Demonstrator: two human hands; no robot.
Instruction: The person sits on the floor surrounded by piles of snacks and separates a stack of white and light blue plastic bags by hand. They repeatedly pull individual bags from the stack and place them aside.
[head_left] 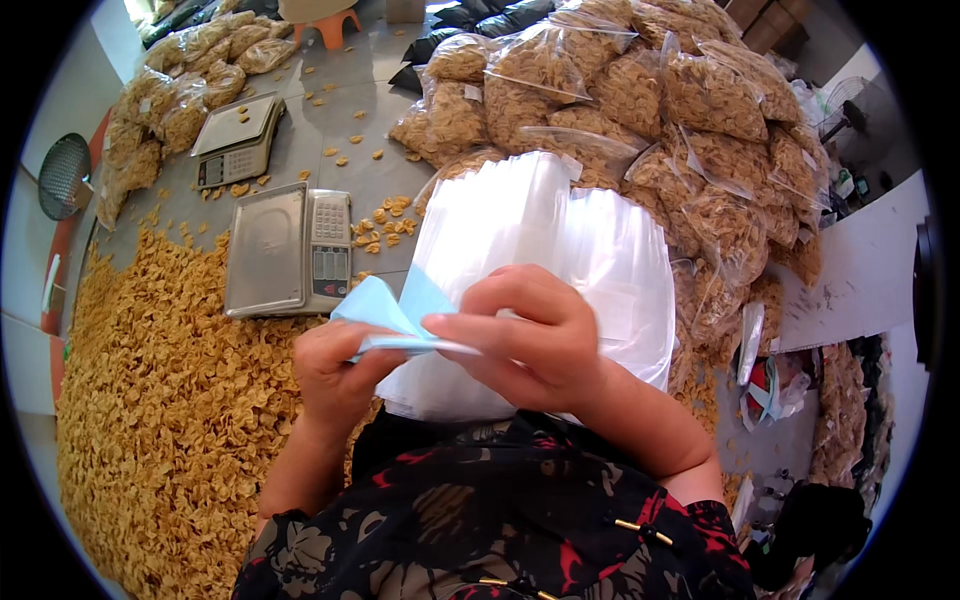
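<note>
Light blue paper slips [378, 305], folded or fanned into a V, are gripped between the thumb and fingers of my left hand [332, 372]. My right hand [548, 338] is bent closed around the right end of the slips, its fingertips against them and slightly smeared by motion. Whether it holds one slip or more is hidden. Beneath both hands, two overlapping stacks of clear plastic bags [505, 215] lie across my lap.
A big heap of yellow-brown dried pieces [170, 420] spreads at the left. Beyond it are a near scale [268, 250] and a far scale [232, 165]. Filled bags [720, 95] are piled ahead and right. More filled bags [185, 100] and an orange stool [330, 28] stand farther back.
</note>
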